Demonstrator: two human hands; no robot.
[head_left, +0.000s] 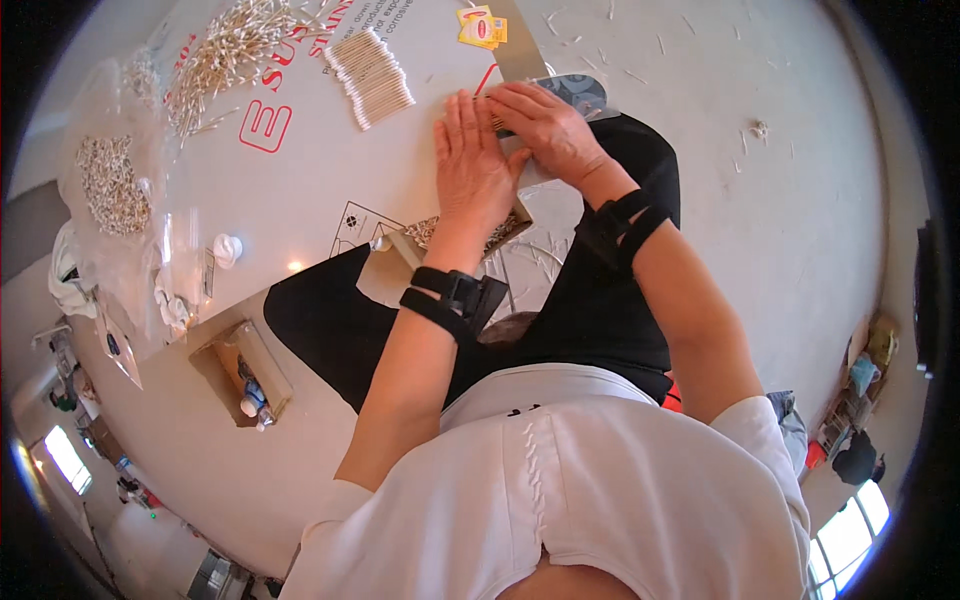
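My left hand (474, 165) lies flat on the white printed board (320, 180), fingers stretched forward, thumb out toward the right. Beside it my right hand (548, 128) reaches leftward with straight fingers over a small bunch of cotton swabs (497, 122), which shows only in the gap between the hands. Most of that bunch is hidden. To the left, a neat row of cotton swabs (368, 78) lies side by side on the board. Under my left wrist, an open cardboard box (518, 226) with loose swabs in it rests at my lap.
A loose heap of swabs (225, 60) and a clear plastic bag (112, 185) of swabs lie at the left. Yellow packets (482, 27) sit at the far edge. Past my right hand is a grey patterned piece (575, 92). A cardboard box (240, 375) stands on the floor, where stray swabs (757, 130) are scattered.
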